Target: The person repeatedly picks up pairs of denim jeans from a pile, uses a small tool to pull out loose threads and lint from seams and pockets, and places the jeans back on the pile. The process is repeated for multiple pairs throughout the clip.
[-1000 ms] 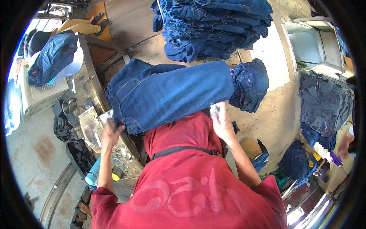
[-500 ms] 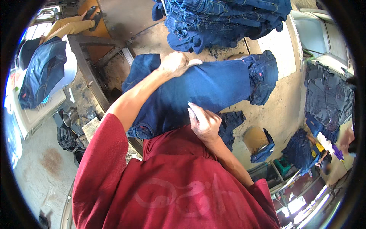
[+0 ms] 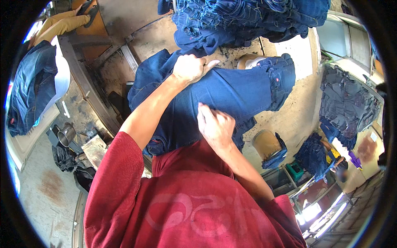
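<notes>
I see the left hand [image 3: 189, 68] at 12 o'clock, fingers curled gripping the jeans [image 3: 231, 93]. Right hand [image 3: 215, 126], fingers together, presses the jeans at centre.

No packages, signs or screens show clearly. The only label-like marks are small red tabs [image 3: 273, 68] stitched on the folded blue jeans [image 3: 231, 91] on the table, and another red tab [image 3: 11, 120] on the jeans at far left.

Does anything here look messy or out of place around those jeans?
Nothing looks damaged or spilled. The jeans lie rumpled under the left hand and right hand, their hem bunched at one end, and the worktable is stained.
</notes>
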{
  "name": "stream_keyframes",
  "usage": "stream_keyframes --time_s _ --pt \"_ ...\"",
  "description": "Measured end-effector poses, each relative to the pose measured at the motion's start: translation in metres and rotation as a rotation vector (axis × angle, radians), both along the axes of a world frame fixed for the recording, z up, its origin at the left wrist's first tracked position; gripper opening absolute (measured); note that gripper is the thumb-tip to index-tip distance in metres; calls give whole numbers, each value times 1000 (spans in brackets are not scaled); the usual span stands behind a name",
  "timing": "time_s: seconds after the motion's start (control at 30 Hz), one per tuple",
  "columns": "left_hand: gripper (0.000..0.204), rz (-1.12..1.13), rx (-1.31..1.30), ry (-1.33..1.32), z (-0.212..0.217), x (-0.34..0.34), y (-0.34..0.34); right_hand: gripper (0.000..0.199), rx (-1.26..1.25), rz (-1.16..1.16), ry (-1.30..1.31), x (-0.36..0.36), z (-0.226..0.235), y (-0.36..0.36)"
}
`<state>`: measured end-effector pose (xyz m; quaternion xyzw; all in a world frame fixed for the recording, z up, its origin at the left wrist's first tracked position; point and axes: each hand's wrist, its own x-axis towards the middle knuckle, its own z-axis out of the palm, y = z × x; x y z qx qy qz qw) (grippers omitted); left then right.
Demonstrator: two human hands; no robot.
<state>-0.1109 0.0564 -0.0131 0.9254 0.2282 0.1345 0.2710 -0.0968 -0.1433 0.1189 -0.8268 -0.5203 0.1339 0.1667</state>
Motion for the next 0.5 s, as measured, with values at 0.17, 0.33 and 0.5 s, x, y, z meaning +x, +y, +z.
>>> stream_keyframes --time_s 0.17,0.33,0.5 --pt "62 11 -31 49 1 1 -1 18 2 1 14 -6 25 -42" --pt "63 23 14 -44 -1 1 -2 10 151 -49 72 2 -1 -16" --pt "64 40 56 -106 -5 2 -3 9 -12 25 31 4 3 -16"
